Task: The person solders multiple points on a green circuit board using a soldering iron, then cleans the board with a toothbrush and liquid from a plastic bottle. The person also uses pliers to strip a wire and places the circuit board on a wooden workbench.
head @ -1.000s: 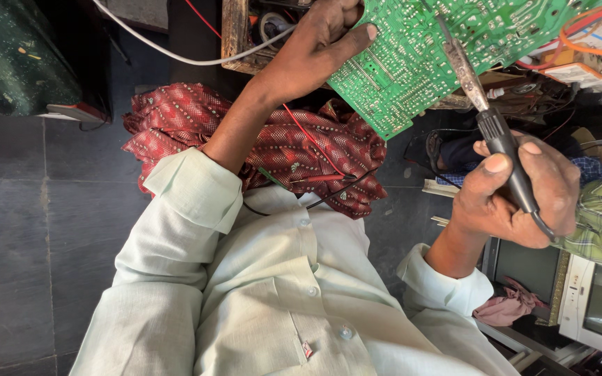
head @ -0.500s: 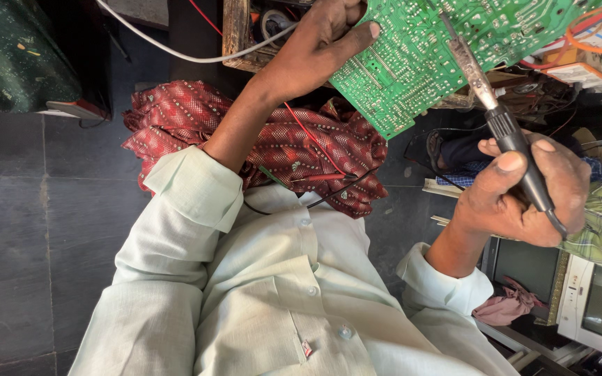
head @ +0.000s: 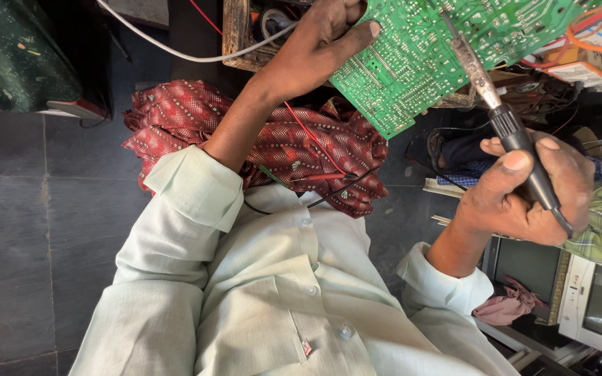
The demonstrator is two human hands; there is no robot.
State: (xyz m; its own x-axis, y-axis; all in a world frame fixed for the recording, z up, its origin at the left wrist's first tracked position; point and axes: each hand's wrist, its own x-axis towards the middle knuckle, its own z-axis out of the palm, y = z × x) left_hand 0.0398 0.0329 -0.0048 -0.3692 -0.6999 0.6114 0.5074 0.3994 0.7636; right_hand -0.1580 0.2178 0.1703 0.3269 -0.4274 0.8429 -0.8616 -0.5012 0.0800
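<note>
Grey tiled floor (head: 29,244), cluttered workshop.

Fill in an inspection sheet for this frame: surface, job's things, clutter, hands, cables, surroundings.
Surface: dark grey tiled floor; no worktable seen.
Job's things: green circuit board, solder side showing; soldering iron, tip against the board.
Clutter: red patterned cloth under the left forearm; pink rag at lower right.
Hands: left hand grips the board's edge; right hand is closed around the iron's black handle.
Cables: white cable at top; thin red wire across the cloth; orange wires at the board.
Surroundings: old monitor at right; wooden box at top.
</note>
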